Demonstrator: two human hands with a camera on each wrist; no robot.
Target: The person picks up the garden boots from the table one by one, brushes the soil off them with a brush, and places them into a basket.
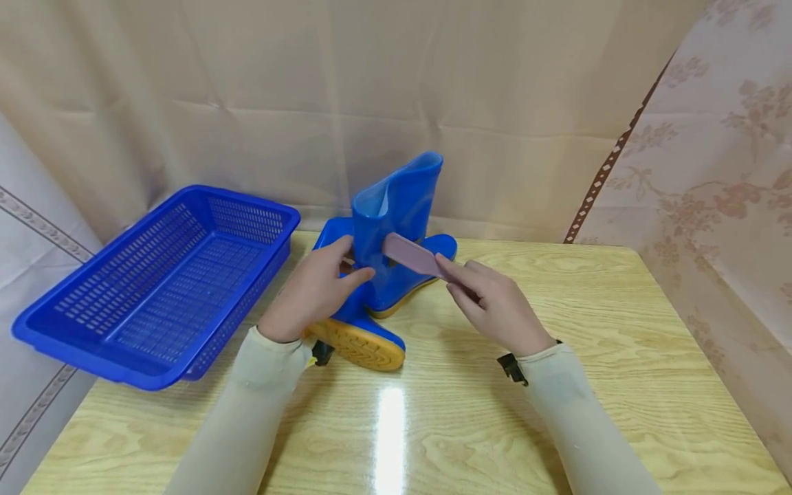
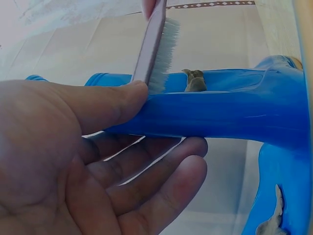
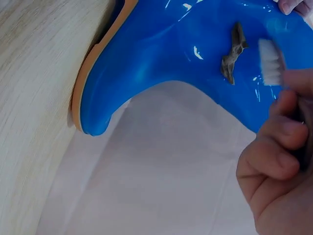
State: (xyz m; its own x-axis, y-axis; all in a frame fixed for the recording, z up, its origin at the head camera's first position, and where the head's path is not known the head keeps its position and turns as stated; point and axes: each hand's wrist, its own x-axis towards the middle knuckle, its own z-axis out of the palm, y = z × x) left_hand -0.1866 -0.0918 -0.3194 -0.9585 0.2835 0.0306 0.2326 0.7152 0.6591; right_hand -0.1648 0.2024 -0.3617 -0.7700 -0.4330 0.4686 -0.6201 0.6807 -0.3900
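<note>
Left hand (image 1: 315, 285) loosely clasps the upright boot (image 1: 413, 206), right of the basket (image 1: 148, 380), seemingly steadying it, while the right hand (image 1: 498, 306), fingers curled, grips the brush (image 1: 413, 256), bristles (image 3: 270, 62) just beside a brown patch (image 3: 236, 49)!

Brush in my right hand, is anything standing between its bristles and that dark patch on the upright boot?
Nothing visible does. In the right wrist view, only blue surface of the upright boot shows between the bristles of the brush and the dark patch. Your left hand is off to the bristles' other side.
</note>
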